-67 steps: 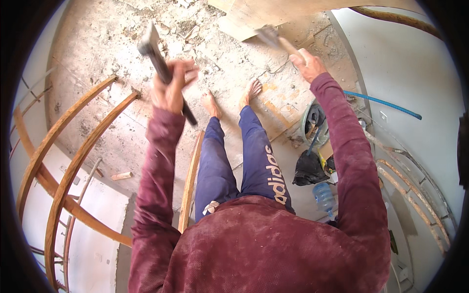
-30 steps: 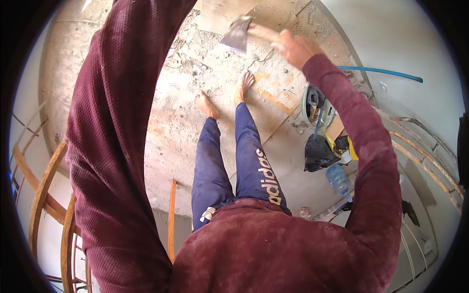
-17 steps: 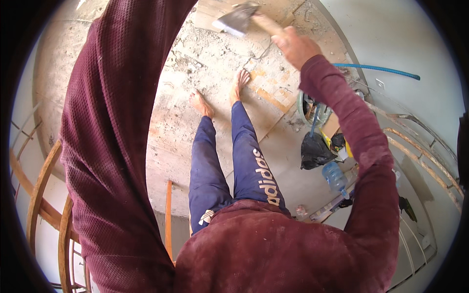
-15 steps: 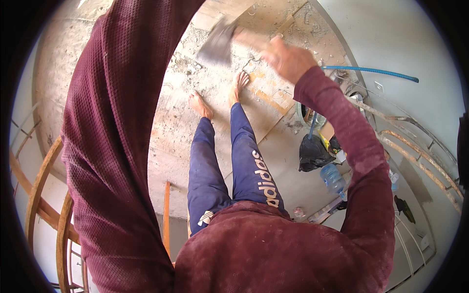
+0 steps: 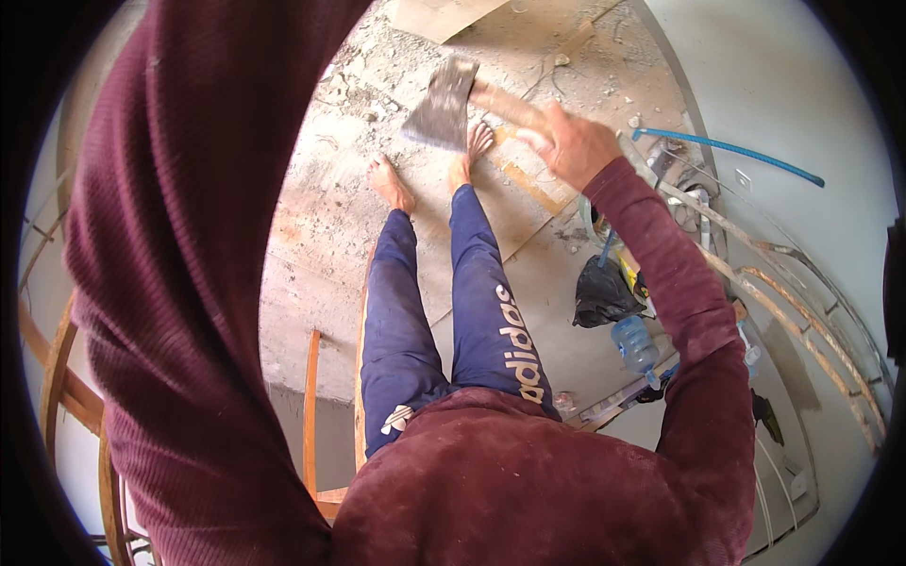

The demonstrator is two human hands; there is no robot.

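Observation:
My right hand [image 5: 578, 146] is wrapped round the wooden handle of a hatchet [image 5: 446, 106], raised in front of me. Its broad grey metal head is slightly blurred, with the blade facing down and to the left over my bare right foot [image 5: 478, 141] as seen from above. My left arm [image 5: 203, 245], in a maroon sleeve, reaches up past the top edge, so the hand at its end is out of sight. Below, my legs in blue trousers [image 5: 406, 302] lead down to bare feet on a dusty floor.
Rubble [image 5: 363, 94] litters the dusty floor. At right lie a black plastic bag [image 5: 604, 294], a large blue water bottle [image 5: 635, 344], a blue hose [image 5: 746, 141] and long poles [image 5: 802, 307] near the wall. Wooden bars [image 5: 58, 377] curve along the left; another wooden piece [image 5: 311, 406] stands beside my legs.
My right hand and the hatchet have come slightly down and to the right in the picture. My left sleeve has shifted left, and the whole view has moved a little.

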